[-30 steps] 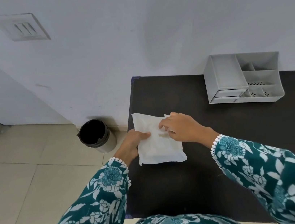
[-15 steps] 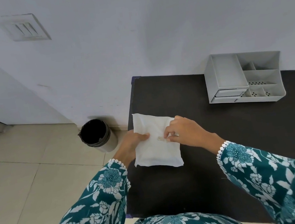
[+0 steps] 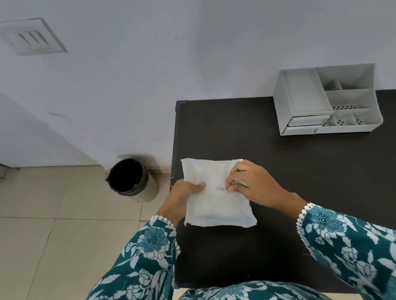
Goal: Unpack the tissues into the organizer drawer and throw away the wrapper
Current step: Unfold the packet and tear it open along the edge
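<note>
A white pack of tissues [image 3: 216,205], still in its clear wrapper, lies near the left edge of the black table [image 3: 298,186]. My left hand [image 3: 185,193] grips the pack's left side, thumb on top. My right hand [image 3: 252,183] rests on the pack's upper right and pinches a small tab of the wrapper at its middle. The grey organizer [image 3: 326,100] stands at the back of the table against the wall, with a small shut drawer [image 3: 305,121] at its lower left. A round bin [image 3: 132,180] with a black liner stands on the floor, left of the table.
The white wall rises right behind the table and carries a switch plate [image 3: 29,37] at upper left. Beige floor tiles [image 3: 40,248] spread left of the table. My patterned sleeves and lap fill the bottom of the view.
My right hand slid from the pack's top edge down to its middle and now pinches the wrapper tab. The pack shifted slightly under both hands.
</note>
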